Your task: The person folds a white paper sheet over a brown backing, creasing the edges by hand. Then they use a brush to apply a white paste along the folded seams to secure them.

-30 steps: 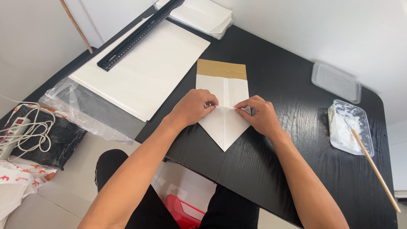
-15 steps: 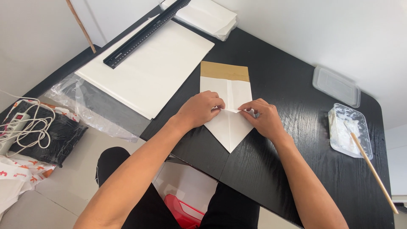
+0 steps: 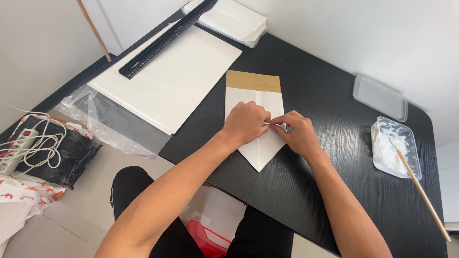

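A white folded paper piece point(image 3: 259, 151) with a brown band point(image 3: 253, 81) at its far end lies on the black table point(image 3: 334, 110); its near end comes to a point. My left hand point(image 3: 246, 123) and my right hand point(image 3: 299, 133) rest on its middle, fingertips meeting and pinching a small fold of the paper between them. Both hands cover the centre of the sheet.
A stack of large white sheets point(image 3: 174, 81) with a black ruler point(image 3: 167, 38) lies at the left. More white paper point(image 3: 234, 19) sits at the far edge. At the right stand a clear lid point(image 3: 380, 98) and a tub of white paste point(image 3: 394, 148) with a wooden stick point(image 3: 423, 193).
My two hands have drawn closer together over the paper, fingertips now touching at the fold. The paper stays in the same place on the table.
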